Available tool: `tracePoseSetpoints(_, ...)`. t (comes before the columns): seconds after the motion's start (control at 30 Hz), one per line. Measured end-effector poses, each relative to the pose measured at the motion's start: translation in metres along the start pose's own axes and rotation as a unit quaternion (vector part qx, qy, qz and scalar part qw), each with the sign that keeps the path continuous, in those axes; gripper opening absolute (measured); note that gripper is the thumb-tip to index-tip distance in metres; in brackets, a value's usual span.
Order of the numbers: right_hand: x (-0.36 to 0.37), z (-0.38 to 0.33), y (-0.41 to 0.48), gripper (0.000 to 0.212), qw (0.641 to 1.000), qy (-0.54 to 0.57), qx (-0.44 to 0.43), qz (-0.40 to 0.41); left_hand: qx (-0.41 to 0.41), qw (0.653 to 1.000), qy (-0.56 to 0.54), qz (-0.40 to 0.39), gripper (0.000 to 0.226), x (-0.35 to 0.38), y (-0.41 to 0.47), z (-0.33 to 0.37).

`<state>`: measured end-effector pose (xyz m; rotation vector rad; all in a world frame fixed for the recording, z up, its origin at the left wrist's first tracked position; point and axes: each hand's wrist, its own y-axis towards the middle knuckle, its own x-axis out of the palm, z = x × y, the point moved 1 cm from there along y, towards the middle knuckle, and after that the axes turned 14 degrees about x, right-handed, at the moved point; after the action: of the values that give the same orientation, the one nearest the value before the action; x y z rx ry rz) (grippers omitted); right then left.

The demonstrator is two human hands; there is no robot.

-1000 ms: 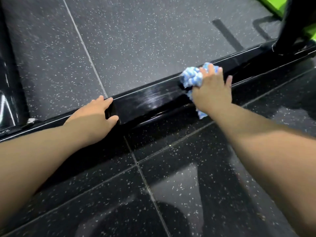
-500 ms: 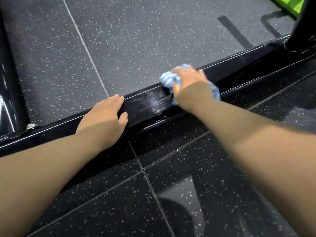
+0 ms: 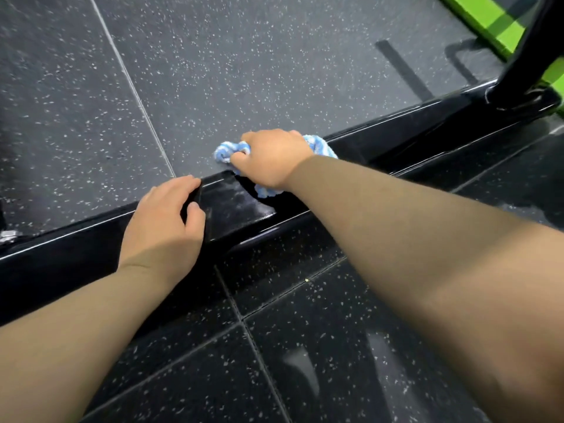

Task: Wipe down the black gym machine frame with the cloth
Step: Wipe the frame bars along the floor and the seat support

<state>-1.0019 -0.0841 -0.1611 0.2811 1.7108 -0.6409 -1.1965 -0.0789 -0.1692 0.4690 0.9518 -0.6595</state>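
Observation:
A glossy black frame bar (image 3: 396, 129) of the gym machine lies low across the floor, running from the lower left to the upper right. My right hand (image 3: 268, 158) grips a bunched blue and white cloth (image 3: 227, 151) and presses it on the bar's top near the middle. My left hand (image 3: 164, 221) rests on the bar just to the left, fingers draped over its far edge and thumb on top. A short streaked stretch of bar shows between the two hands.
A black upright post (image 3: 525, 56) rises from the bar at the far right. Beyond it lies a green strip (image 3: 488, 22). Speckled dark rubber floor tiles (image 3: 244, 56) lie on both sides of the bar. More black metal stands at the left edge.
My right hand has slid the cloth leftward along the bar, closing on my left hand. The left hand has stayed on the bar.

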Motion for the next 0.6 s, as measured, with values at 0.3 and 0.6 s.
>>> tracePoseSetpoints(0.3,-0.032,0.101,0.026,0.034,0.949,-0.074,0.306,-0.015,0.002,1.000,-0.004,-0.006,0.043,-0.001,0.002,-0.002)
tracePoseSetpoints(0.6,0.030,-0.014,-0.048,0.043,0.993,0.022,-0.050,0.109,-0.012,0.999,0.023,-0.024,0.046,-0.014,-0.016,-0.022)
